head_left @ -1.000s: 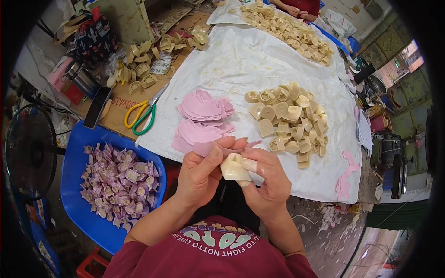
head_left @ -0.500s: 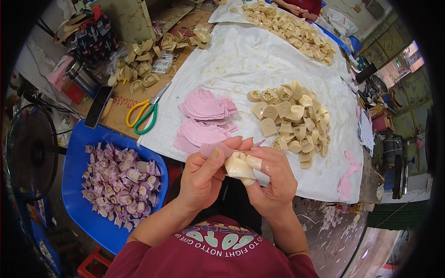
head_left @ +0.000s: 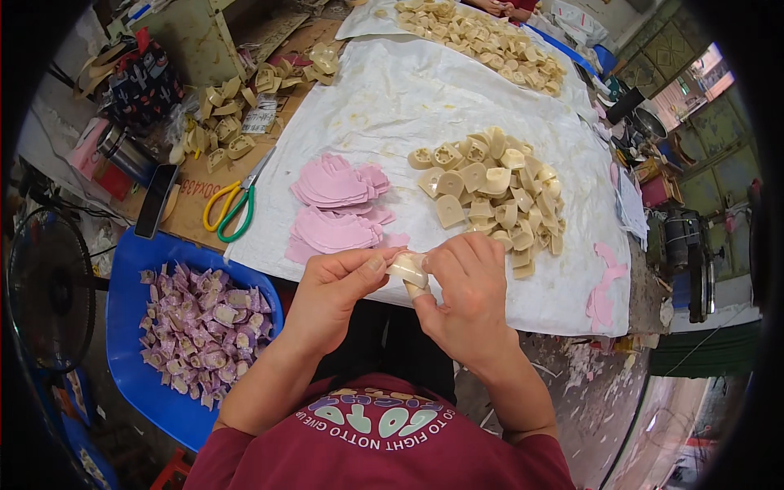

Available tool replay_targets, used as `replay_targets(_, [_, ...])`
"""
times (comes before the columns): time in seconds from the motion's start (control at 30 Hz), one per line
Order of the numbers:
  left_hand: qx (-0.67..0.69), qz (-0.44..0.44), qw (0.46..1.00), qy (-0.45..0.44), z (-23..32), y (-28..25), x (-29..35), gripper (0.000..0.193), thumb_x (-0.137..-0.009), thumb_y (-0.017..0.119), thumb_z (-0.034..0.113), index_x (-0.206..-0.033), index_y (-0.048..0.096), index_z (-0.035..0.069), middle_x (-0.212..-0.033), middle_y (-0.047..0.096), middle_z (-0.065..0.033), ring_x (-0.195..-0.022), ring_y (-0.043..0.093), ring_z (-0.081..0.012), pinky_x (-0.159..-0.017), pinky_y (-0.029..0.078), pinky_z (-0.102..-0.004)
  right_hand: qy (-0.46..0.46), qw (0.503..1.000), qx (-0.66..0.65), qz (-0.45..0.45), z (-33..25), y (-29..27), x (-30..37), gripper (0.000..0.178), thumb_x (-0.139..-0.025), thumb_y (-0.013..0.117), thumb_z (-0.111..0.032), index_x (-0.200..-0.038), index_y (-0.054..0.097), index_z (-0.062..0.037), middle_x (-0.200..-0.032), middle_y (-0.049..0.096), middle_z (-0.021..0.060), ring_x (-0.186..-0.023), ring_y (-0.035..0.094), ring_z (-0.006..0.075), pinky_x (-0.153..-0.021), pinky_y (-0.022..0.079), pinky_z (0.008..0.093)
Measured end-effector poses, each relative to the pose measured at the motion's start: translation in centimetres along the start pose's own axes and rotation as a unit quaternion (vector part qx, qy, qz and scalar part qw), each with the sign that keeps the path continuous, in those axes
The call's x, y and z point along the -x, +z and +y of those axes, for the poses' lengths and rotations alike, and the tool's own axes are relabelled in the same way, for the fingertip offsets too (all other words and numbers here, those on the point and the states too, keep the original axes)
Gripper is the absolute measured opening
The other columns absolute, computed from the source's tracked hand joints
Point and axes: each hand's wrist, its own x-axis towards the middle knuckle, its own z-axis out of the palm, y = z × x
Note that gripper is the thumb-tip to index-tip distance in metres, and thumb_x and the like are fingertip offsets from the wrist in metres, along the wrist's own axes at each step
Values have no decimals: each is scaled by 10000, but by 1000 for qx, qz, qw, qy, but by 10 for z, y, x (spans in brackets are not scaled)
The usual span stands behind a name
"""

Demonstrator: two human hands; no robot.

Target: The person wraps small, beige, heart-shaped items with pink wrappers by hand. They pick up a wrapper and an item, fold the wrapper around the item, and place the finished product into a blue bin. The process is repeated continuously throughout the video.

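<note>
While the left hand [head_left: 329, 292] and right hand [head_left: 465, 298] pinch the cream heel-shaped block [head_left: 408, 269] between thumbs and fingers, toward half past four from the pink cut-outs [head_left: 333, 231], light, even pressure would probably stop it slipping.

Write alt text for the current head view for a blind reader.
A person's right hand holds a cream piece, with the left hand at its edge. Beyond, pink sheets and a beige pile lie on white cloth; at left, a blue tub holds purplish pieces.
</note>
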Motion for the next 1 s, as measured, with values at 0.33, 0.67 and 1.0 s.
replay_targets(0.33, [-54, -64, 996, -41, 0, -19, -16, 258, -916, 629, 86, -1123, 633, -69, -956, 689, -55, -837, 621, -92, -780, 492, -242, -38, 997, -68, -10, 24, 9, 6, 245, -588, 661, -20, -801, 543, -45, -812, 539, 112, -808, 522, 302, -745, 373, 408])
replay_targets(0.67, [-339, -205, 918, -20, 40, -13, -34, 507, -889, 599, 7, -1378, 467, 41, -976, 670, -78, -927, 612, -106, -806, 492, -249, 20, 985, -168, -33, 25, 18, 8, 232, -622, 671, -13, -824, 561, -37, -781, 547, 97, -789, 527, 285, -734, 394, 399])
replay_targets(1.0, [-30, -202, 977, 66, -1, -30, -34, 213, -909, 593, 91, -1086, 688, 22, -1178, 630, -155, -1123, 574, -224, -979, 429, -366, 282, 849, -446, -21, 18, 23, 15, 190, -741, 744, -87, -884, 645, -11, -862, 662, 23, -816, 588, 84, -742, 477, 249])
